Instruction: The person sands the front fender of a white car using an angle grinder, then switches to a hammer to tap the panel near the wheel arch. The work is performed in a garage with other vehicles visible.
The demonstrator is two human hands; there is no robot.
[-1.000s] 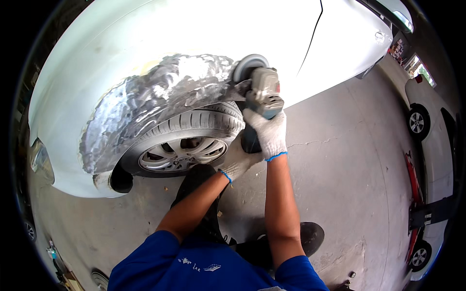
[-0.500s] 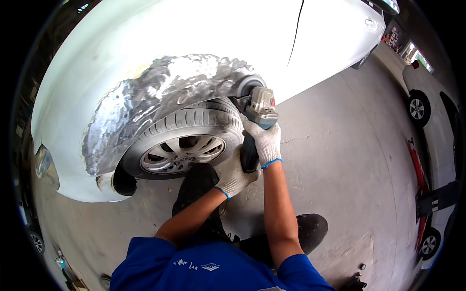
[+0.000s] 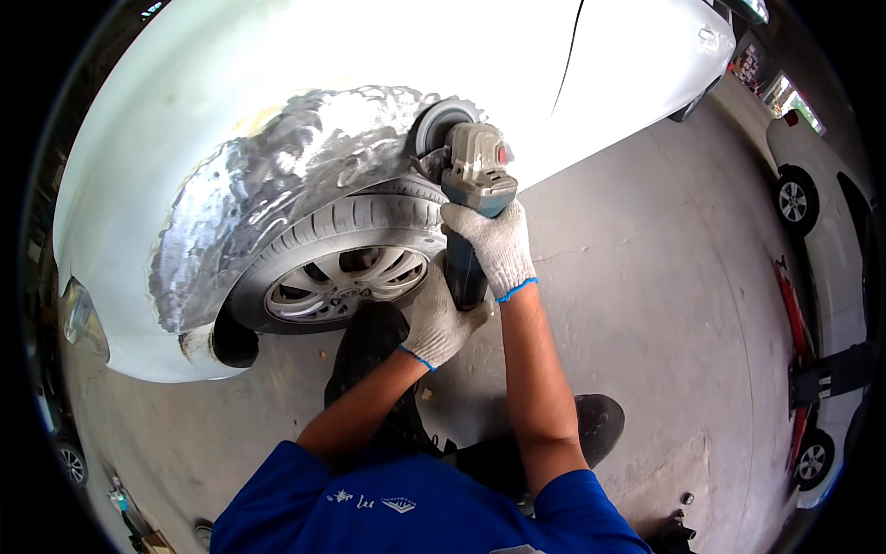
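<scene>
Both hands wear white knit gloves with blue cuffs. My right hand is wrapped round the upper body of an angle grinder, just below its head. My left hand grips the grinder's lower handle. The grinder's round disc rests at the upper right end of a sanded bare-metal patch on a white car's fender, above the wheel arch. The tire and alloy wheel sit just below, behind my left hand. The disc's working face is hidden.
My dark-clad knee is by the wheel, with my shoe to the lower right. Concrete floor lies underneath. At the right stand another pale car and a red metal frame with a dark post. Loose items lie at both lower corners.
The grinder first moved down the fender, then up and leftward over the last half second, both hands moving with it and keeping their grip. The view has shifted slightly.
</scene>
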